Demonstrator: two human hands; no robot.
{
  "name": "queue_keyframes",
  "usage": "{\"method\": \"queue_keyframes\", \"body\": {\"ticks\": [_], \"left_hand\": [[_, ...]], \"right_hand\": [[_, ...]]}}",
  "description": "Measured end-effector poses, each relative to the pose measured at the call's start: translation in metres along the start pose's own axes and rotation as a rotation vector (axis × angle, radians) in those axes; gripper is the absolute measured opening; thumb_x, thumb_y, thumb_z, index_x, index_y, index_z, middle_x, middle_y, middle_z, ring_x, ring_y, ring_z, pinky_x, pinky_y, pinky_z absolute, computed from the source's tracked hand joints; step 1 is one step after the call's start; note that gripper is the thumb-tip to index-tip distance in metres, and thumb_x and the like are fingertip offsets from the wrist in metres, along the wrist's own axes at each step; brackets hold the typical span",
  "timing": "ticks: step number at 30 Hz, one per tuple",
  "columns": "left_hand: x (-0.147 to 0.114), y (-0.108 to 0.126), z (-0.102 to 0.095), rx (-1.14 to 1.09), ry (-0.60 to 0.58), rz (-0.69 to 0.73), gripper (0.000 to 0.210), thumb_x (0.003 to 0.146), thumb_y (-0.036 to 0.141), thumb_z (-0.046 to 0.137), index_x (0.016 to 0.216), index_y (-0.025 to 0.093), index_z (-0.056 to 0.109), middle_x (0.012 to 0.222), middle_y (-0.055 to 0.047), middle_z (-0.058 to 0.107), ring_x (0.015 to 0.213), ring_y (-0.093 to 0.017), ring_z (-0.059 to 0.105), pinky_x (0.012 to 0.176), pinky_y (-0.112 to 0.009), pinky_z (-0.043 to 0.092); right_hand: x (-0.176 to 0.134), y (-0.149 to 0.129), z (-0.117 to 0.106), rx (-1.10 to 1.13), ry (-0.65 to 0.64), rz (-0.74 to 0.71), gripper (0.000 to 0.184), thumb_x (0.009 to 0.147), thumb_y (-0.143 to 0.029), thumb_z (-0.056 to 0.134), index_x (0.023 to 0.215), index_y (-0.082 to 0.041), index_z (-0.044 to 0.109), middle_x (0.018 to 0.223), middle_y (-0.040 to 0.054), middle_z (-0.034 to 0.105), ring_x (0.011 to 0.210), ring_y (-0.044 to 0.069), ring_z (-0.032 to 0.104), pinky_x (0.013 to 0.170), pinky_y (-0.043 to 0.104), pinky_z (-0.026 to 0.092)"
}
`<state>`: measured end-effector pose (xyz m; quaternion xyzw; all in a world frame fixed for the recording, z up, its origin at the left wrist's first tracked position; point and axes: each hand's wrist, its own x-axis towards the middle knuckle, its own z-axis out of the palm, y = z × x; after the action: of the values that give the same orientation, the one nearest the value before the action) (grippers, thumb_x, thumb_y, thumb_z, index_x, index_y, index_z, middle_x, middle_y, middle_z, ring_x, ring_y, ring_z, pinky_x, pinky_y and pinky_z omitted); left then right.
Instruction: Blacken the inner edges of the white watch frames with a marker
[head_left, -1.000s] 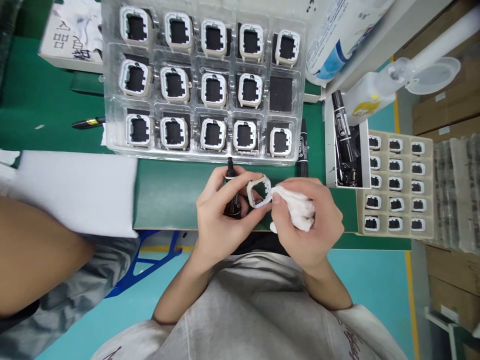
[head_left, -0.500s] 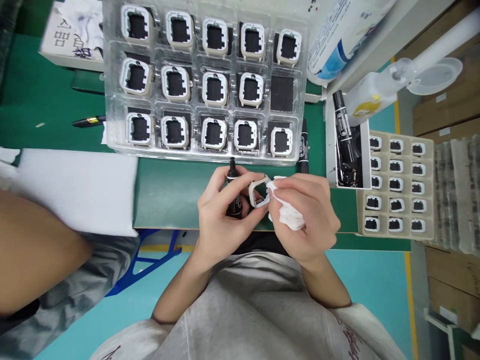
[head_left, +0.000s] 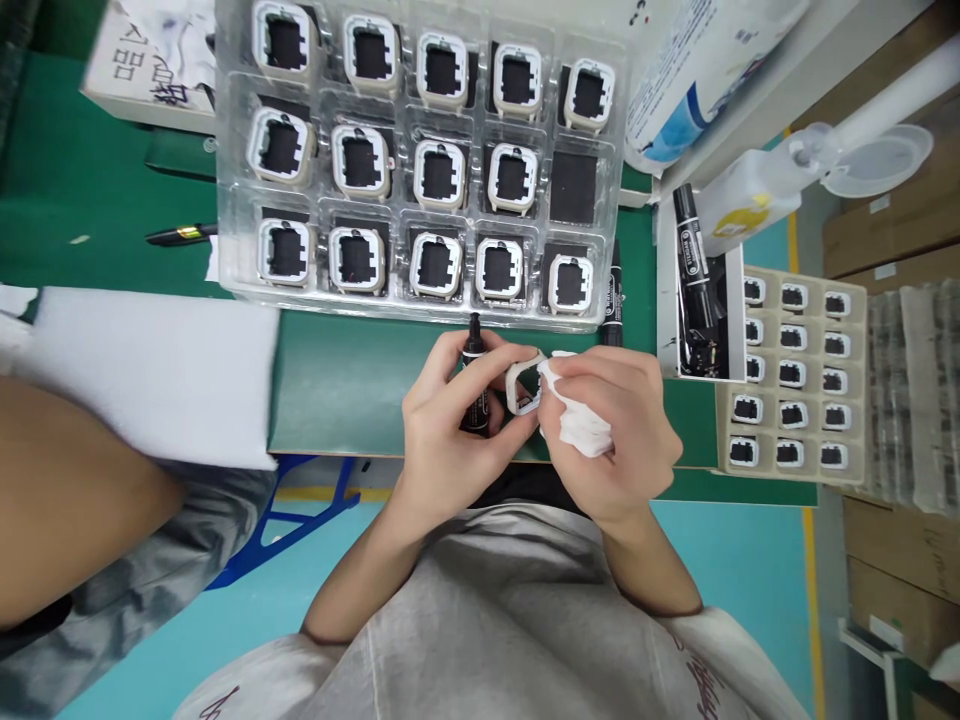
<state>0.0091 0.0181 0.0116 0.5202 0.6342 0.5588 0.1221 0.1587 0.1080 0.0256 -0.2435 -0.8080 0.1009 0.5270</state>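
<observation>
Between thumb and fingers, my left hand (head_left: 442, 440) grips a small white squarish watch-case frame (head_left: 514, 391). A black marker (head_left: 474, 385) is also tucked upright in the same hand's fingers. My right hand (head_left: 619, 430) is closed on a crumpled white wipe (head_left: 583, 425), pressed against the frame's right edge, so that side is partly hidden. Just beyond my hands lies a clear plastic tray (head_left: 315, 298) with rows of similar white frames over dark pads. One pocket in its right column shows only a dark pad (head_left: 573, 188).
At right, a white box (head_left: 735, 340) holds markers, beside a beige tray (head_left: 814, 470) of frames. A clear bottle (head_left: 750, 200) and a large white container (head_left: 679, 90) stand behind. Another marker (head_left: 613, 300) lies by the clear tray. Another person's arm (head_left: 67, 500) is at left, near white cloth (head_left: 157, 375).
The view has shifted slightly, so the tray and both hands sit a little differently in it. The right hand still presses the wipe to the frame; both grips look the same.
</observation>
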Motion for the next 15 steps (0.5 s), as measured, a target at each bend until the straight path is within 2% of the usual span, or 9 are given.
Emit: {"method": "queue_keyframes", "body": {"ticks": [4, 9, 13, 15], "left_hand": [[0.0001, -0.0002, 0.0000, -0.003, -0.004, 0.003, 0.036, 0.105, 0.021, 0.093, 0.140, 0.030, 0.091, 0.135, -0.006, 0.080, 0.078, -0.011, 0.067, 0.068, -0.024, 0.067], [0.0006, 0.0001, -0.0006, -0.029, -0.011, 0.000, 0.038, 0.103, 0.019, 0.094, 0.140, 0.030, 0.091, 0.135, -0.006, 0.080, 0.078, -0.010, 0.067, 0.066, -0.023, 0.065], [0.0009, 0.0002, -0.0005, -0.029, -0.001, 0.005, 0.038, 0.102, 0.019, 0.096, 0.139, 0.030, 0.092, 0.133, -0.007, 0.080, 0.092, -0.016, 0.075, 0.071, -0.025, 0.068], [0.0010, 0.0001, -0.0003, -0.018, -0.004, 0.005, 0.037, 0.103, 0.021, 0.096, 0.139, 0.030, 0.092, 0.133, -0.007, 0.080, 0.093, -0.017, 0.076, 0.072, -0.026, 0.069]], "right_hand": [[0.0018, 0.0001, -0.0009, -0.038, -0.014, 0.001, 0.032, 0.106, -0.003, 0.083, 0.119, -0.032, 0.079, 0.108, 0.0024, 0.095, 0.091, 0.029, 0.089, 0.077, 0.051, 0.078], [0.0020, 0.0022, -0.0070, 0.017, -0.085, -0.025, 0.035, 0.104, -0.001, 0.085, 0.123, -0.030, 0.079, 0.112, 0.0037, 0.095, 0.095, 0.029, 0.089, 0.079, 0.049, 0.077], [0.0027, 0.0017, -0.0080, -0.012, -0.049, -0.017, 0.032, 0.106, -0.003, 0.084, 0.119, -0.032, 0.079, 0.108, 0.0015, 0.095, 0.090, 0.028, 0.089, 0.075, 0.048, 0.076], [0.0031, 0.0012, -0.0068, -0.022, -0.031, -0.019, 0.031, 0.106, -0.003, 0.084, 0.118, -0.031, 0.078, 0.107, 0.0022, 0.095, 0.091, 0.027, 0.089, 0.074, 0.048, 0.075]]}}
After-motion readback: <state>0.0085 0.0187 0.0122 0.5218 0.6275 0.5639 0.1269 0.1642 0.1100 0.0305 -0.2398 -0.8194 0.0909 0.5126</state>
